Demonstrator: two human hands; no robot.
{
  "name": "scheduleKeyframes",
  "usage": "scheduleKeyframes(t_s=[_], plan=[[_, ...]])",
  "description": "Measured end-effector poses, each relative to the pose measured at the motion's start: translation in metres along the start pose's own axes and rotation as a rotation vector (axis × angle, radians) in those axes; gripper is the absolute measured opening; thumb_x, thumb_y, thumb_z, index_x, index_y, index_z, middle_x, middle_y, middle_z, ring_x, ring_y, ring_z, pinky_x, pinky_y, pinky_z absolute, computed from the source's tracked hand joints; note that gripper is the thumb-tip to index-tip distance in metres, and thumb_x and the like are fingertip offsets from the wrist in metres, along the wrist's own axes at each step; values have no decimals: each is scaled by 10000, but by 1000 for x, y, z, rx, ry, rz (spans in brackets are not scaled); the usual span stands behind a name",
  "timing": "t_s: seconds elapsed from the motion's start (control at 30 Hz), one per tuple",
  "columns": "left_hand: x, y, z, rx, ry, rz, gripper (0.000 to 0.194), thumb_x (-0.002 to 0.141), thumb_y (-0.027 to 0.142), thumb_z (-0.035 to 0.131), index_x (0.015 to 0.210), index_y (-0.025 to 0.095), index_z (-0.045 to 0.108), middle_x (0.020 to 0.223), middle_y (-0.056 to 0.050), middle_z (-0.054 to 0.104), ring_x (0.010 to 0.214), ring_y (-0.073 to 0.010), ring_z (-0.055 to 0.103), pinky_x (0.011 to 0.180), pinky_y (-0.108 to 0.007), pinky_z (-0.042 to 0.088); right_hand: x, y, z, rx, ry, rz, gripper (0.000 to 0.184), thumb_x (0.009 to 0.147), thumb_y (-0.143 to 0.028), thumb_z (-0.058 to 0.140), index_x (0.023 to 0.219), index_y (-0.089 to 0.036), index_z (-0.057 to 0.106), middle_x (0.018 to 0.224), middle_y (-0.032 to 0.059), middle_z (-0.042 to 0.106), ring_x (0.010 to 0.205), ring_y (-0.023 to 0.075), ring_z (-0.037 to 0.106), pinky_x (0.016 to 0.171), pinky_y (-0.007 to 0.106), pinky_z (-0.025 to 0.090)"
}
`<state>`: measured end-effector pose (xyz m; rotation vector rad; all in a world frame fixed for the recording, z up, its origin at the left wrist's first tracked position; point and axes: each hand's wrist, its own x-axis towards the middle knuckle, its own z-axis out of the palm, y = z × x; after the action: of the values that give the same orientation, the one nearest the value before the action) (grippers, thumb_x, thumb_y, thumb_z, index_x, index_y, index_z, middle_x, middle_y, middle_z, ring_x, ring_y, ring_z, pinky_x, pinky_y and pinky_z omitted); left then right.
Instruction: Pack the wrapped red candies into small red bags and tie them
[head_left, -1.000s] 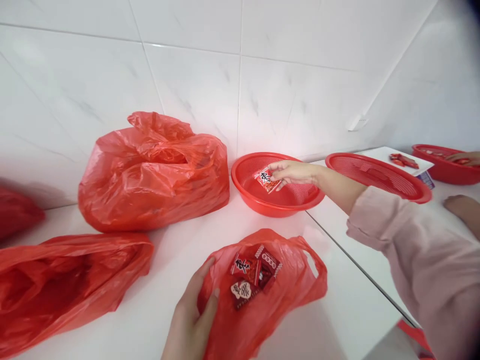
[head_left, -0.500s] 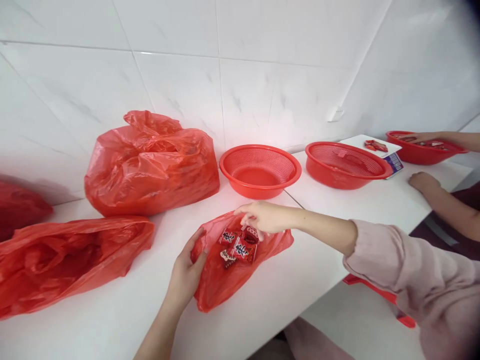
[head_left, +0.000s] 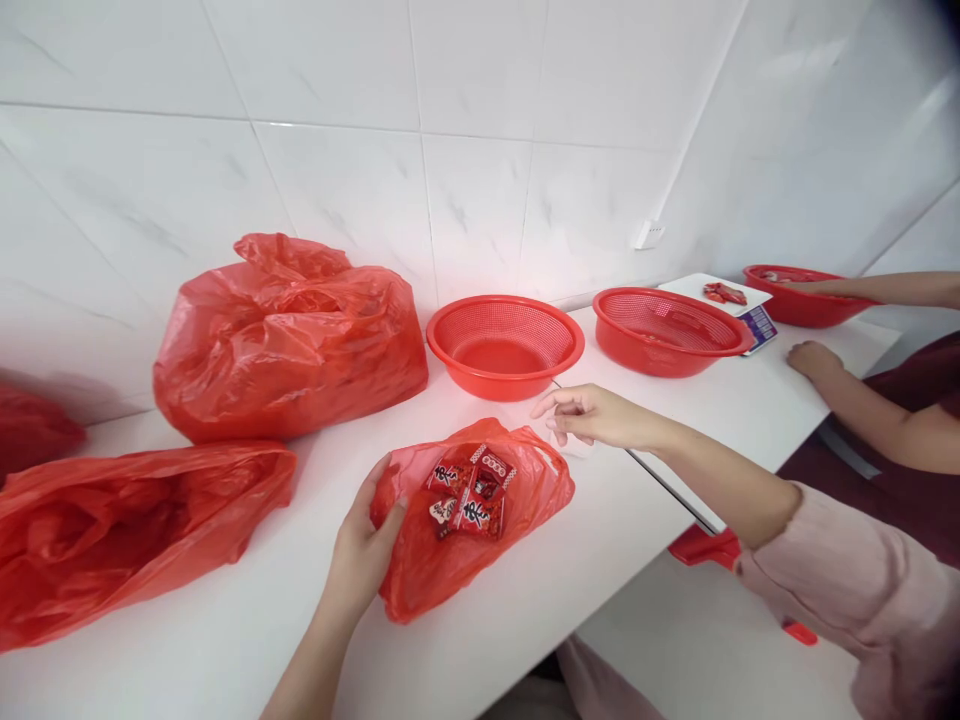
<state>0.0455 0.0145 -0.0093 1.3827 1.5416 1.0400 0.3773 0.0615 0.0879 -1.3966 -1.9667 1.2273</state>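
In front of me a red plastic bag (head_left: 427, 580) lies on the white table with its mouth spread. Several small red snack packets (head_left: 484, 505) with white and black print rest inside it. My left hand (head_left: 367, 540) grips the bag's left edge between thumb and fingers. Just beyond the bag's right rim, my right hand (head_left: 592, 415) hovers with loosely bent fingers apart and nothing in them. Nearest to it behind is a red perforated basket (head_left: 506, 385).
A bulky red bag (head_left: 292, 350) stands against the tiled wall, and another opened red bag (head_left: 150, 560) lies at left. A second basket (head_left: 664, 355) stands right, beside a scale (head_left: 724, 285) holding red packets. A co-worker's hand reaches into a far basket (head_left: 802, 305).
My right hand has pulled back from the packets to the right, out of the bag, and is empty. My left hand stays on the bag's edge. The view has shifted slightly right.
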Motion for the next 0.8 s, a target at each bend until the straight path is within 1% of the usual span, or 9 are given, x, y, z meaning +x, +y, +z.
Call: scheduleKeyframes(t_s=[0.1, 0.2, 0.3, 0.37, 0.43, 0.5, 0.6, 0.73, 0.8], plan=[[-1, 6, 0, 11, 33, -26, 653, 851, 551, 565, 1444, 325, 410, 1426, -70, 549, 1213, -286, 585, 1020, -432, 454, 2, 20, -20, -157, 177, 61, 412, 842, -382, 593, 1210, -201, 623, 759, 22, 681, 630, 132, 570, 569, 246, 459], [-2, 10, -3, 84, 123, 3, 656, 834, 592, 551, 1428, 339, 434, 1424, -64, 548, 1022, -260, 660, 882, -404, 529, 4, 44, -66, -392, 597, 206, 413, 812, -370, 632, 1206, -246, 632, 1027, 59, 696, 871, 196, 651, 815, 334, 515], [-1, 8, -9, 164, 194, 58, 692, 802, 622, 563, 1420, 333, 447, 1444, -79, 521, 880, -235, 665, 750, -380, 558, -4, 77, -121, -452, 944, 381, 624, 777, -339, 657, 1363, -180, 512, 1429, 208, 444, 1245, 376, 500, 1014, 523, 389], [2, 6, -13, 141, 227, 67, 704, 786, 623, 583, 1409, 316, 467, 1425, -93, 534, 898, -242, 668, 703, -357, 569, -12, 103, -149, -410, 1092, 552, 763, 727, -340, 706, 1425, -165, 453, 1539, 263, 238, 1318, 456, 406, 1027, 570, 345], [6, 4, -16, 85, 242, 79, 708, 768, 617, 614, 1384, 288, 499, 1379, -108, 566, 952, -262, 672, 683, -341, 580, -20, 130, -165, -337, 1154, 656, 770, 695, -348, 736, 1397, -146, 493, 1562, 293, 134, 1276, 473, 451, 996, 559, 373], [13, 8, -19, 50, 228, 100, 722, 743, 616, 646, 1363, 271, 518, 1310, -112, 606, 995, -279, 668, 690, -342, 589, -22, 154, -171, -279, 1184, 673, 687, 693, -360, 737, 1314, -122, 565, 1555, 308, 121, 1179, 441, 549, 950, 531, 418], [27, 27, -22, 64, 122, 121, 732, 714, 635, 665, 1331, 261, 542, 1178, -108, 656, 1021, -296, 661, 739, -371, 588, -20, 179, -169, -223, 1267, 647, 561, 697, -368, 728, 1190, -126, 615, 1516, 287, 215, 1096, 378, 614, 926, 490, 451], [57, 80, -8, 94, -89, 194, 577, 736, 571, 690, 1211, 253, 616, 1241, -90, 636, 1097, -272, 621, 921, -387, 528, -22, 200, -152, -194, 1424, 517, 459, 673, -356, 751, 1063, -148, 627, 1522, 245, 225, 1219, 365, 548, 1005, 469, 434], [79, 108, 11, 3, -166, 123, 553, 765, 437, 720, 1263, 248, 574, 1329, -87, 590, 1104, -244, 617, 932, -358, 521, -31, 207, -138, -224, 1506, 393, 434, 660, -360, 763, 1016, -155, 624, 1551, 233, 184, 1295, 366, 485, 1036, 472, 425]])
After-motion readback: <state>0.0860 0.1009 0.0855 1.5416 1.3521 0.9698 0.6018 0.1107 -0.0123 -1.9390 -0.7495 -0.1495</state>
